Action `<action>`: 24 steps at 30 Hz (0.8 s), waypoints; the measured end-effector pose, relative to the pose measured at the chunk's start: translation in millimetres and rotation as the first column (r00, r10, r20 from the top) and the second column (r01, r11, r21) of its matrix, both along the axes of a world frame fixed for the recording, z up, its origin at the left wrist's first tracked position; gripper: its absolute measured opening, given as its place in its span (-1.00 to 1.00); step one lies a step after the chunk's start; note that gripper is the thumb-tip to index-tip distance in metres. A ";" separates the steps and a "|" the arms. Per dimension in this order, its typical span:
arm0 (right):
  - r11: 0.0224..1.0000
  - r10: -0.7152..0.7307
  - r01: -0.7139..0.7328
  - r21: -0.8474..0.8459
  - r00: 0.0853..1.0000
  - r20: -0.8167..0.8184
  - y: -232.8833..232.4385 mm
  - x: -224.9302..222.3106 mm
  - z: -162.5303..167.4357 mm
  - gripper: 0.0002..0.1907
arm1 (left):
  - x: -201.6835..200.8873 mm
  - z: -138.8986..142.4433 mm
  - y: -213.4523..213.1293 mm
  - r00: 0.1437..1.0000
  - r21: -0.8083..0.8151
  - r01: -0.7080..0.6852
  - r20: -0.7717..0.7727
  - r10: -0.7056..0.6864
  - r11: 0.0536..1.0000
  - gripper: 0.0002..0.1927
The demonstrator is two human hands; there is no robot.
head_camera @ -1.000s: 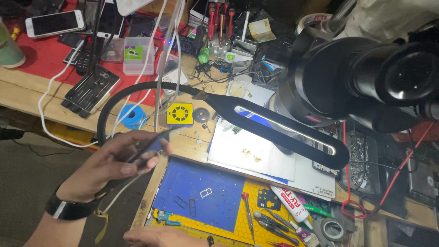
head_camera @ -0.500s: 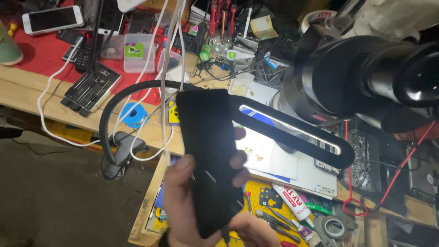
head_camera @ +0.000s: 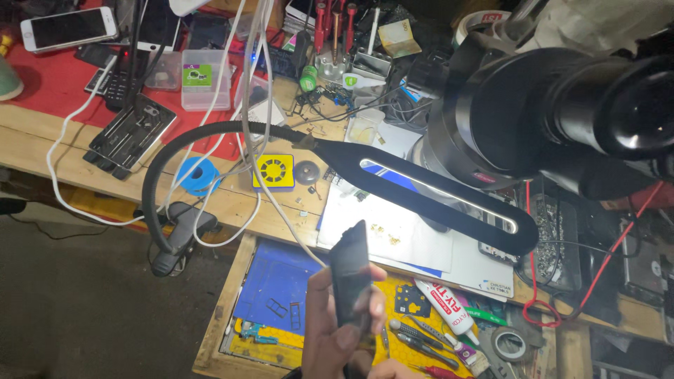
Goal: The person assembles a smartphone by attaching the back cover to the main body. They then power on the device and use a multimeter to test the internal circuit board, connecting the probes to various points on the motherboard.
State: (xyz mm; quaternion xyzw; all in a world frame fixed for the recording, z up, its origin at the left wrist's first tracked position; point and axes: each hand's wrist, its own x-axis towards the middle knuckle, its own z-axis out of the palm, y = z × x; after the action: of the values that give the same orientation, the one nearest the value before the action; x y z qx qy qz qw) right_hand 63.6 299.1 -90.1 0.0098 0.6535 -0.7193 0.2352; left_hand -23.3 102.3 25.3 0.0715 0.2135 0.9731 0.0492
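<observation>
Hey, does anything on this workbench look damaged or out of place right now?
The dark phone held upright in a hand over the open drawer has a jagged, chipped top corner. Small loose parts lie scattered on the white sheet under the lamp head.

A long wooden workbench [head_camera: 42,151] runs across the view, its far part covered in red [head_camera: 49,77]. A dark bare floor [head_camera: 84,309] lies below its near edge. A clamped gooseneck lamp [head_camera: 435,193] glows over the bench
</observation>
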 end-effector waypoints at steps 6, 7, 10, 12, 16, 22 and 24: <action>0.981 -0.158 0.153 0.120 0.987 0.034 7.1 5.5 -12.9 -0.91 | -16.1 -0.7 2.5 0.997 -0.343 -0.052 0.037 0.069 0.938 0.02; 0.959 -0.238 0.225 0.171 0.970 0.055 4.9 7.1 -13.5 -0.92 | -20.6 -0.4 2.2 0.998 -0.365 -0.041 0.025 0.054 0.930 0.06; 0.909 -0.398 0.394 0.137 0.917 0.009 -2.9 4.3 -12.3 -0.92 | -27.8 0.8 0.4 0.994 -0.354 0.026 0.109 0.014 0.935 0.20; 0.888 -0.445 0.441 0.129 0.896 0.000 -6.4 1.8 -6.1 -0.90 | -33.1 0.8 0.7 0.994 -0.269 0.015 0.113 0.016 0.963 0.11; 0.839 -0.534 0.515 0.175 0.841 0.084 -4.1 -8.3 13.0 -0.79 | -38.2 0.5 -0.8 0.967 -0.139 0.183 0.205 -0.152 0.973 -0.25; 0.919 -0.394 0.395 -0.002 0.918 0.049 0.9 -23.8 39.8 -0.75 | -42.5 -4.9 -11.7 0.950 -0.160 0.294 0.157 -0.270 0.942 -0.38; 0.910 -0.415 0.415 -0.014 0.910 0.003 -6.0 -21.4 48.8 -0.76 | -42.8 -6.2 -14.3 0.952 -0.217 0.290 0.171 -0.256 0.932 -0.39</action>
State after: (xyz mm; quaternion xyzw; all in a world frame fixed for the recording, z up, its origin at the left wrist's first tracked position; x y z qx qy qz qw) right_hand 42.1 293.1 -41.3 0.1466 0.6316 -0.7574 0.0771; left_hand -66.1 88.0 19.2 0.0259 0.3135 0.9264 0.2071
